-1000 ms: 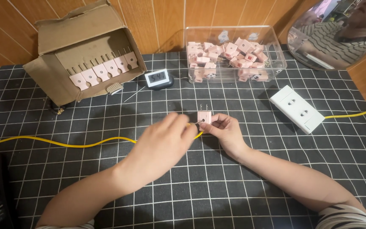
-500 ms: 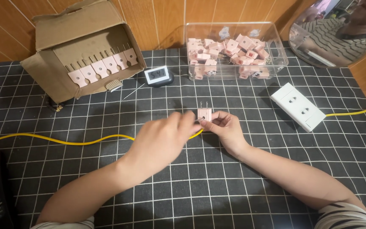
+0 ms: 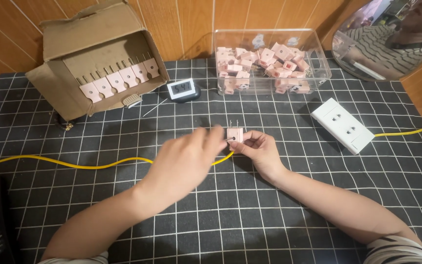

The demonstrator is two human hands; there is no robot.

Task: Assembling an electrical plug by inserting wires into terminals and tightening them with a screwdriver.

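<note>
Since the earlier frames, both hands have stayed at the centre of the mat; the left hand (image 3: 184,159) has shifted only slightly and now shows motion blur.

The right hand (image 3: 259,149) is closed around a small pink plastic plug (image 3: 235,135), pinching it between thumb and fingers. The plug stands upright, its two metal prongs pointing away from the person. The left hand is just beside the plug, fingertips touching or nearly touching its left side; blur prevents confirming whether the fingers are closed on anything.

A thin yellow cable (image 3: 74,164) runs across the black grid-patterned mat (image 3: 279,225) from the left edge and passes beneath the left hand toward the plug.

Behind the hands:
- an open brown cardboard box (image 3: 89,58) lying on its side, with a row of pink plugs along its opening;
- a small digital timer (image 3: 180,90);
- a clear plastic tub (image 3: 269,61) filled with pink plugs.

A white rectangular socket block (image 3: 343,125) lies to the right, well apart from the hands.
</note>
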